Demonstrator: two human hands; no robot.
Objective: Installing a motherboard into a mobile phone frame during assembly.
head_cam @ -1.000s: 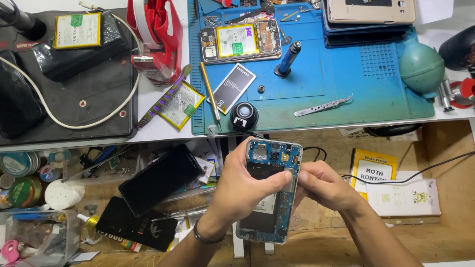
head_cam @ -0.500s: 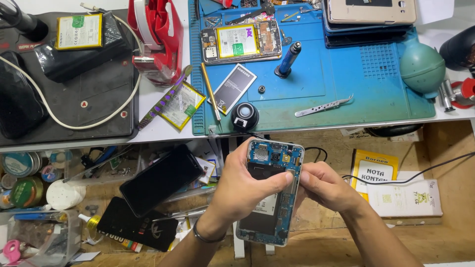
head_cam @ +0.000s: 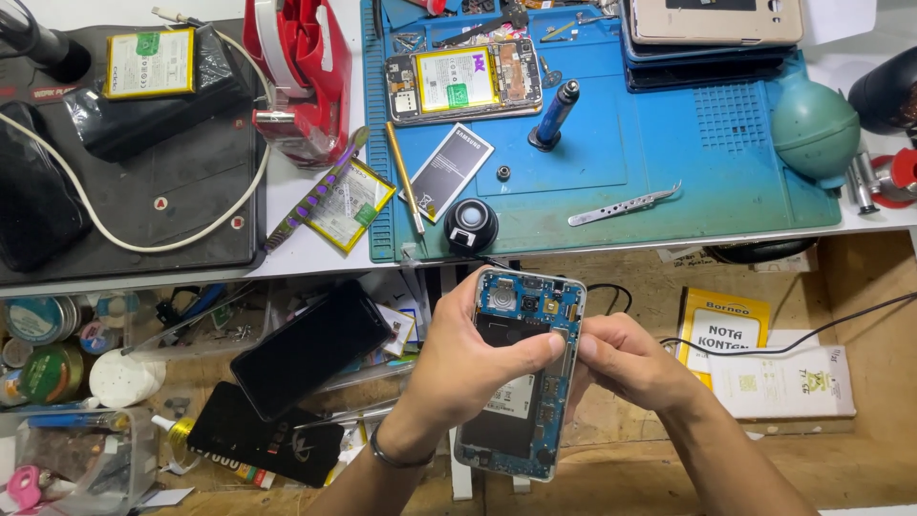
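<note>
An opened phone (head_cam: 521,315) with its back cover off shows a blue board and an empty battery bay. My left hand (head_cam: 468,368) wraps around it from the left, thumb lying across the middle. My right hand (head_cam: 626,358) pinches its right edge with thumb and fingertips. Both hands hold the phone below the front edge of the workbench, above an open drawer.
A blue work mat (head_cam: 669,162) on the bench carries another opened phone (head_cam: 463,84), a loose battery (head_cam: 449,172), tweezers (head_cam: 623,204), a blue screwdriver (head_cam: 554,115), a green air blower (head_cam: 814,129). A red tape dispenser (head_cam: 301,76) stands left. Dark phones (head_cam: 310,349) lie in the drawer.
</note>
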